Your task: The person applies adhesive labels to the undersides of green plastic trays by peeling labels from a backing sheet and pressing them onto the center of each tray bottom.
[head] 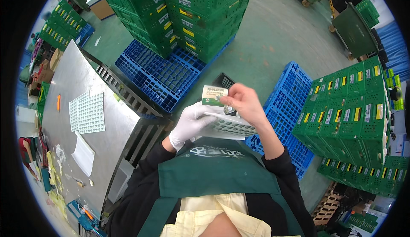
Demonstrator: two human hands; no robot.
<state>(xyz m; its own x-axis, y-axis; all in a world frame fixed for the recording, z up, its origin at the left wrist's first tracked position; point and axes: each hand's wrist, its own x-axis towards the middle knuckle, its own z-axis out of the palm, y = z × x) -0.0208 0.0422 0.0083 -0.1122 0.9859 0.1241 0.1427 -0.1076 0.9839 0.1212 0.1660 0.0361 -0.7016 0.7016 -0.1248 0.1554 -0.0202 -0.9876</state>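
My left hand [192,121], in a white glove, holds a sheet of small printed stickers [233,126] in front of my apron. A printed card or label [214,95] with a green lower edge stands up just above the gloved fingers. My bare right hand [243,102] has thumb and forefinger together at the card's right edge; a small dark-and-silver item [229,110] lies below them, its kind unclear. Whether the right fingers pinch a sticker cannot be made out. On the steel table [118,115] at left lie more sticker sheets [87,112] and a folded white sheet [84,153].
Stacked green crates [205,19] stand on a blue plastic pallet [153,73] ahead. More green crates [342,108] are at right beside another blue pallet [282,108]. An orange pen or cutter [58,102] lies on the table. A person [26,150] is at far left.
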